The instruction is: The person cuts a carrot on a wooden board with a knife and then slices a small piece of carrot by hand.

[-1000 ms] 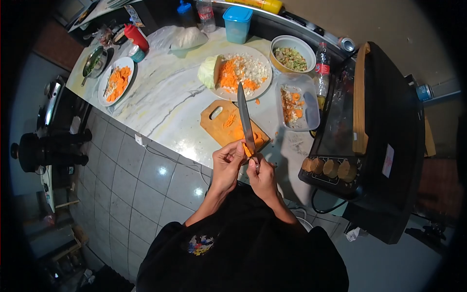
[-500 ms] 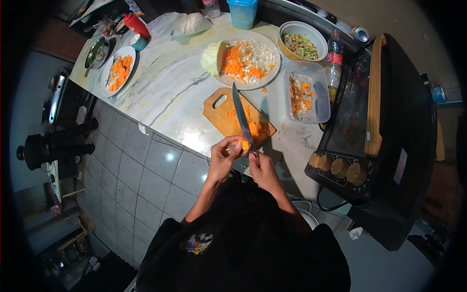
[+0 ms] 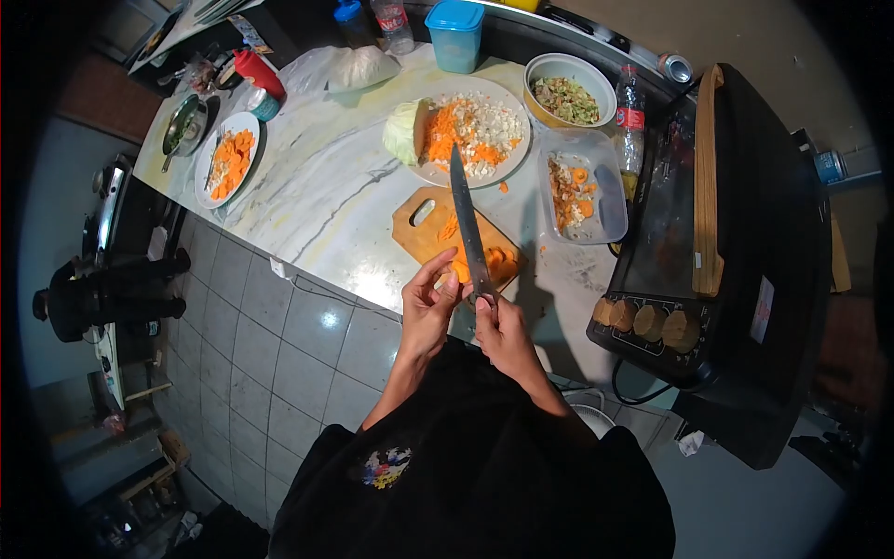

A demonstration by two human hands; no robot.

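My right hand (image 3: 506,334) grips the handle of a kitchen knife (image 3: 466,210), whose long dark blade points away from me over the cutting board. Beside it, my left hand (image 3: 428,306) pinches a piece of carrot (image 3: 461,270) against the blade's near end. Below lies the wooden cutting board (image 3: 416,244), with carrot slices (image 3: 504,264) at its right corner and thin carrot strips (image 3: 450,226) near the middle. Beyond the board, a large plate (image 3: 507,169) bears a cabbage wedge (image 3: 402,135), chopped carrot and small white pieces.
A clear plastic tub (image 3: 610,228) with scraps, a bowl (image 3: 605,79) of chopped greens and a bottle (image 3: 630,116) stand right of the plate. A black griddle (image 3: 666,214) borders the counter. Further left is a plate of carrot slices (image 3: 231,158). Another person (image 3: 102,298) stands at far left.
The view has shifted slightly. My left fingers and the carrot piece have moved a little up and left along the blade. Both hands keep their hold.
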